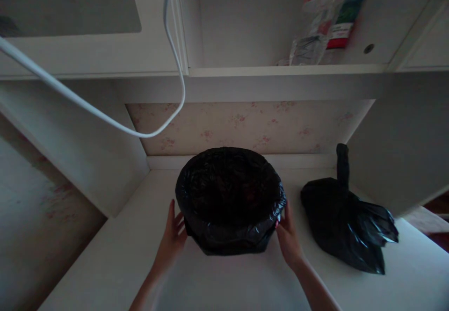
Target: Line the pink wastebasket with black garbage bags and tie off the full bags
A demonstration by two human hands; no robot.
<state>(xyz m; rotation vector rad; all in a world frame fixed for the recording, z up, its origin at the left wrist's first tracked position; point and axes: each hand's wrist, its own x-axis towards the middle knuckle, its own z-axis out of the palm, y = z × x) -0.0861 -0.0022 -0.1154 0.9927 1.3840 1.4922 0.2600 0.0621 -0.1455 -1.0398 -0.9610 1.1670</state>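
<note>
A round trash bin (231,241) lined with a black garbage bag stands on the white surface in the middle, its wide mouth facing up toward me. The bag is folded over the rim and covers nearly the whole outside; a small pink and white patch peeks out on the right. My left hand (175,231) presses on the bin's left side, fingers partly spread and the tips partly hidden. On the opposite side my right hand (287,236) grips the bin just under the rim, with its fingers mostly behind it. Inside the bag it is too dark to make out anything.
A knotted, filled black garbage bag (340,227) lies to the right on the white tabletop (119,259). Above is an open shelf (245,71) with a plastic bottle or container (312,35) and a red-green package (345,21). A white cable (140,134) hangs at upper left.
</note>
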